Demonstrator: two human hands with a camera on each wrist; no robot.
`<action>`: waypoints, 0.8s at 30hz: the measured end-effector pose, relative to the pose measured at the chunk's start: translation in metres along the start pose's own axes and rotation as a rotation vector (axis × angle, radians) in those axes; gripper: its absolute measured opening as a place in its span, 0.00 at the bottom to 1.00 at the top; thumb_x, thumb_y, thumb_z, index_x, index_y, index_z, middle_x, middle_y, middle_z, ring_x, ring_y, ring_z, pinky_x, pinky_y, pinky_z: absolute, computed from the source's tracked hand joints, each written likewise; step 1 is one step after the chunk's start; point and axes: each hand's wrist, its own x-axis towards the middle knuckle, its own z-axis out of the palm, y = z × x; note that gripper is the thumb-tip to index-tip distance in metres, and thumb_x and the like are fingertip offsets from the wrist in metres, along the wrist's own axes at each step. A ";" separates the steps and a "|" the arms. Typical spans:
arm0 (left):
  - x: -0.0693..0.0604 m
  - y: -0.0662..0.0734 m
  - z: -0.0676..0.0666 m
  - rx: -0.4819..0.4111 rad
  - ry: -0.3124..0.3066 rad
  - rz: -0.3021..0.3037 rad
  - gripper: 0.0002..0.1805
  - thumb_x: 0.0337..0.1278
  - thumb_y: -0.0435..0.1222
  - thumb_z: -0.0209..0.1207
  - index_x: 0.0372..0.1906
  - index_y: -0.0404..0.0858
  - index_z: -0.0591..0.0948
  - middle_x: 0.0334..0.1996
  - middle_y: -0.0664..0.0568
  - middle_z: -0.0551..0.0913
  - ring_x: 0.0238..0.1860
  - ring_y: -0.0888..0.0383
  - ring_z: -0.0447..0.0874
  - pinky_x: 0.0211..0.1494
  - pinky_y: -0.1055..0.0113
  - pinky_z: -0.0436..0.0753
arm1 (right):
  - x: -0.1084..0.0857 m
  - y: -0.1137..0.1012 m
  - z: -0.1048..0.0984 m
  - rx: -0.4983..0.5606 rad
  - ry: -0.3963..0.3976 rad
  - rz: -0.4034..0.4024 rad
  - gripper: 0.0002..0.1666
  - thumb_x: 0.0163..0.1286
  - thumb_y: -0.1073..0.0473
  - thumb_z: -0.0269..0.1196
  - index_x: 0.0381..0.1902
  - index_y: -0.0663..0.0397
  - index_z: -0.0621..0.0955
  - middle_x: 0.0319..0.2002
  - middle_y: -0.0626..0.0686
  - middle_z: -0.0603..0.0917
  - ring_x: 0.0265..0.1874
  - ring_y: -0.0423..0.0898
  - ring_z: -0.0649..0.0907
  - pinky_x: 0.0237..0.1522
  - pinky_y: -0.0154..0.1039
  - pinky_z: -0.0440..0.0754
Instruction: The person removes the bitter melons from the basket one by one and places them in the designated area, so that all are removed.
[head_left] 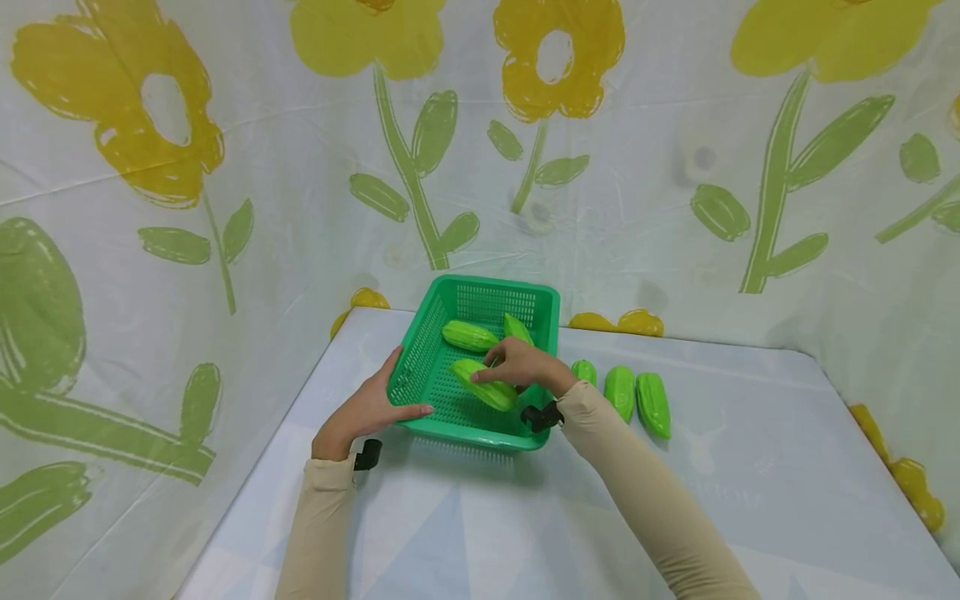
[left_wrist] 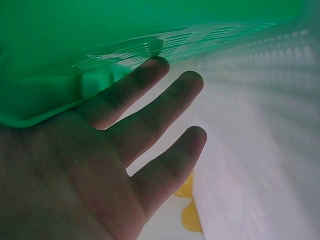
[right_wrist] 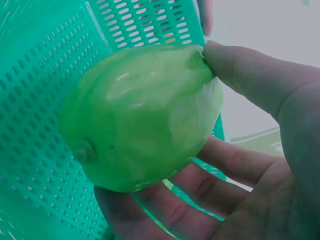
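A green plastic basket (head_left: 468, 432) holds several ridged light-green vegetables. At its near left corner, my left hand (head_left: 365, 410) rests against the outside, thumb by the front rim and fingers along the left side. In the left wrist view the fingers of this hand (left_wrist: 145, 120) are nearly straight and spread, one fingertip at the basket wall (left_wrist: 175, 20). My right hand (head_left: 522, 364) grips one green vegetable (head_left: 491, 395) over the basket; the right wrist view shows this vegetable (right_wrist: 140, 115) between the thumb and the curled fingers of the hand (right_wrist: 260, 200).
Right of the basket, three similar green vegetables (head_left: 619, 392) lie on the pale table (head_left: 720, 467). Inside the basket are a vegetable (head_left: 469, 336) at the back left and another (head_left: 517, 328) at the back right. A flower-printed curtain (head_left: 637, 192) surrounds the table's back and sides.
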 end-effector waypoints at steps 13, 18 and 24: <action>0.000 0.002 0.001 -0.007 0.008 -0.002 0.72 0.49 0.64 0.72 0.85 0.50 0.35 0.85 0.43 0.46 0.82 0.38 0.54 0.77 0.32 0.63 | -0.007 0.005 -0.004 0.133 0.028 0.045 0.34 0.70 0.40 0.69 0.62 0.60 0.83 0.56 0.59 0.86 0.38 0.44 0.86 0.36 0.45 0.90; -0.001 0.002 0.000 -0.008 0.008 -0.001 0.72 0.49 0.64 0.72 0.85 0.50 0.35 0.85 0.44 0.45 0.82 0.37 0.53 0.78 0.32 0.63 | -0.009 0.007 -0.008 0.166 0.029 0.053 0.33 0.70 0.41 0.69 0.61 0.60 0.82 0.57 0.59 0.85 0.39 0.45 0.86 0.37 0.47 0.91; 0.000 0.000 0.000 -0.010 0.006 0.004 0.71 0.50 0.63 0.72 0.85 0.52 0.35 0.86 0.45 0.43 0.83 0.37 0.51 0.78 0.32 0.62 | -0.016 0.008 -0.012 0.187 0.036 0.077 0.35 0.70 0.40 0.68 0.63 0.60 0.81 0.62 0.61 0.83 0.50 0.50 0.85 0.34 0.43 0.90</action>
